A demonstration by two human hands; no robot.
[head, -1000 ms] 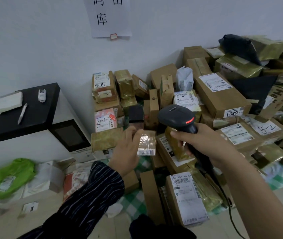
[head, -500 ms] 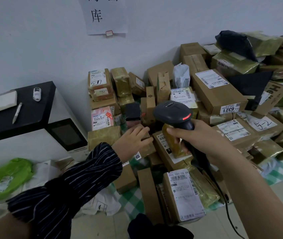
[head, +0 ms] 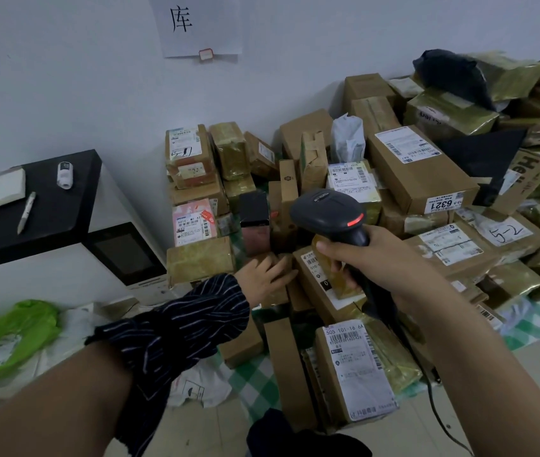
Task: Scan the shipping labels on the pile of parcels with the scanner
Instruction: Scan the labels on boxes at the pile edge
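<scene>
My right hand is wrapped tight round the handle of the black scanner. The scanner's head points away from me, toward twelve o'clock. A little red light glows on its side.

My left hand is at nine o'clock from my right hand. Its fingers are mostly straight and close together. They lie on a small brown box low in the pile. They pinch nothing.

The pile of parcels sits by the white wall, from twelve o'clock round to three o'clock of my hands. A long box marked 6321 lies at two o'clock from the scanner. A box with a big white label stands at six o'clock, close to me.

Far off at nine o'clock a pen lies on a machine with a black top. A green bag lies on the floor at eight o'clock.
</scene>
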